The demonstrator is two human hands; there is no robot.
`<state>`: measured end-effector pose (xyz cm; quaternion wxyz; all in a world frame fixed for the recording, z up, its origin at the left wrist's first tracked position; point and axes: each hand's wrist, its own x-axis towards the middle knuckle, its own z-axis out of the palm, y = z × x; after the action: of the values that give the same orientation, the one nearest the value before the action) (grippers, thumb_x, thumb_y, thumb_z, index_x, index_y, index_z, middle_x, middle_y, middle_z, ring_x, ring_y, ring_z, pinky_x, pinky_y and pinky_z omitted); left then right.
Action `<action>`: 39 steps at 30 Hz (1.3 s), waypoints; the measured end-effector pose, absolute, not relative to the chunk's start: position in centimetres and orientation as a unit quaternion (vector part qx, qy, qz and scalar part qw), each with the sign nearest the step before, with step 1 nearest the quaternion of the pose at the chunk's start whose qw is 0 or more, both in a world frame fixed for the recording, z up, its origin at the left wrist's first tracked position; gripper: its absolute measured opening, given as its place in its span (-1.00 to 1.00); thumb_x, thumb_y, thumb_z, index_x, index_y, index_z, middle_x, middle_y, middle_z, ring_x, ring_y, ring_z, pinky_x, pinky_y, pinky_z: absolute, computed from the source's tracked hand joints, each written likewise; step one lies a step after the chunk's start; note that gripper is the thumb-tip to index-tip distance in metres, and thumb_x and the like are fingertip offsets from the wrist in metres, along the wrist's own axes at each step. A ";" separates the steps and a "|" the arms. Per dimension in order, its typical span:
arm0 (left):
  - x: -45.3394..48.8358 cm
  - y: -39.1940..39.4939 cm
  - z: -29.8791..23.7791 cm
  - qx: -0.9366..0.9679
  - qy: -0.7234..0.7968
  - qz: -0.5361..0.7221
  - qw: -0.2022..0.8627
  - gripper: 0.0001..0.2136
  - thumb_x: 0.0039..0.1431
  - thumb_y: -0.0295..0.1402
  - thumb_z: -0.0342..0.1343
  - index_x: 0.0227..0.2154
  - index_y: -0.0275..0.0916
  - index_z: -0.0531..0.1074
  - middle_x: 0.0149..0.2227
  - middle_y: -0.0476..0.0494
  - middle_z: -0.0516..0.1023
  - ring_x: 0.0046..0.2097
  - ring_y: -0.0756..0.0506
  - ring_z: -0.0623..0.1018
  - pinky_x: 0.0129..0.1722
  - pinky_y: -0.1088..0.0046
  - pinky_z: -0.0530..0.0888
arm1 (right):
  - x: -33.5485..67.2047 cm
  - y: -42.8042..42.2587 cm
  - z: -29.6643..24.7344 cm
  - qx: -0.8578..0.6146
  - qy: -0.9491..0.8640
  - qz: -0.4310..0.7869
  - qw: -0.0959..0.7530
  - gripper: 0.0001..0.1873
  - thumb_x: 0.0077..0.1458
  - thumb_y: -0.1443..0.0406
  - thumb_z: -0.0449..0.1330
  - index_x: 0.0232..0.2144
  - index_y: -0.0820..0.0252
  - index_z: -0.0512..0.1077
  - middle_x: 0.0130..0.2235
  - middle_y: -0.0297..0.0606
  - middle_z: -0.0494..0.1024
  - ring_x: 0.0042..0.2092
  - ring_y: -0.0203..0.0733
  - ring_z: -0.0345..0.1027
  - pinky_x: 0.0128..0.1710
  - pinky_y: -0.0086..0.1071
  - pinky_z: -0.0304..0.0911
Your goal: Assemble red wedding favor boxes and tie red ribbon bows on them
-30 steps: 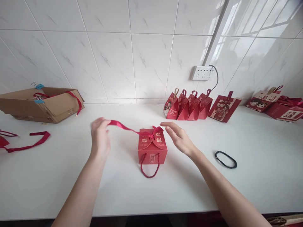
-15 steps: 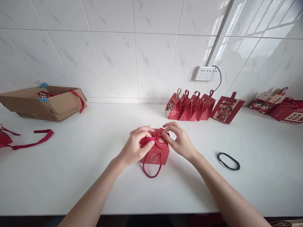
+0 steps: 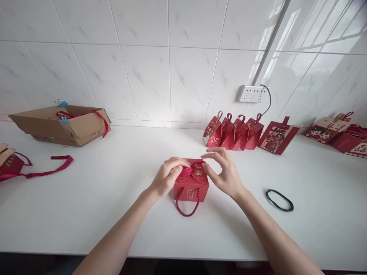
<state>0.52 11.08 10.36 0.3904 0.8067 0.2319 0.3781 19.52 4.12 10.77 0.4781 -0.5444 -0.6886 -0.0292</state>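
Note:
A red gift box with pale printed characters stands on the table in front of me, its twisted cord handle hanging down the near side. Across its lid runs a red ribbon, gathered into a knot or bow in the middle. My left hand pinches the ribbon's left part between thumb and fingers. At the lid's right edge is my right hand, its fingers spread and curved. The right thumb tip lies close to the ribbon's right end; whether it touches is unclear.
A cardboard box holding red ribbons stands at the back left. Several small red boxes line the back right. A black band lies at right. At far left, another person's hand rests by a red box and loose ribbon.
My right hand's fingers have opened and lifted from the ribbon. The left hand keeps its hold on the left side. The view has shifted slightly, and another person's hand shows more at far left.

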 end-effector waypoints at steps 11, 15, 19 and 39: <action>0.9 10.9 10.4 0.817 0.239 0.401 0.339 -0.78 0.13 -0.46 -0.08 -0.33 -0.21 0.49 -0.20 -0.11 0.58 -0.08 -0.10 0.51 -0.03 0.29 0.43 | 17.4 3.3 11.1 -0.518 -0.767 0.031 0.379 -0.78 0.13 0.27 0.11 -0.15 0.06 0.42 -0.08 -0.13 0.37 0.00 -0.02 0.26 0.00 0.00 0.23; 0.8 11.2 10.1 0.820 0.233 0.404 0.333 -0.75 0.12 -0.48 -0.08 -0.34 -0.22 0.53 -0.20 -0.12 0.60 -0.07 -0.10 0.51 0.02 0.27 0.41 | 17.2 2.6 11.4 -0.537 -0.757 0.045 0.369 -0.89 0.10 0.35 0.05 -0.38 0.12 0.39 -0.05 -0.12 0.35 0.04 0.02 0.23 0.01 0.05 0.19; 0.9 11.2 10.0 0.827 0.221 0.400 0.329 -0.75 0.10 -0.50 -0.07 -0.38 -0.19 0.54 -0.23 -0.09 0.61 -0.09 -0.10 0.52 0.02 0.26 0.40 | 17.5 1.8 11.4 -0.524 -0.742 0.179 0.378 -0.88 0.01 0.42 -0.03 -0.49 0.15 0.24 -0.02 -0.10 0.31 0.13 0.04 0.15 -0.03 -0.04 0.24; 0.8 10.9 10.2 0.818 0.229 0.392 0.354 -0.80 0.01 -0.51 0.01 -0.38 -0.17 0.52 -0.28 -0.08 0.59 -0.13 -0.12 0.49 -0.08 0.29 0.43 | 19.1 2.3 14.3 -0.470 -0.657 0.356 0.469 -0.65 -0.04 0.18 0.25 -0.58 0.16 0.14 -0.04 -0.13 0.39 0.02 -0.03 0.28 -0.16 -0.23 0.33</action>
<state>0.81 10.93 10.24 0.3539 0.8179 0.2289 0.3917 19.08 2.32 14.29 0.4693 -0.4703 -0.6573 0.3556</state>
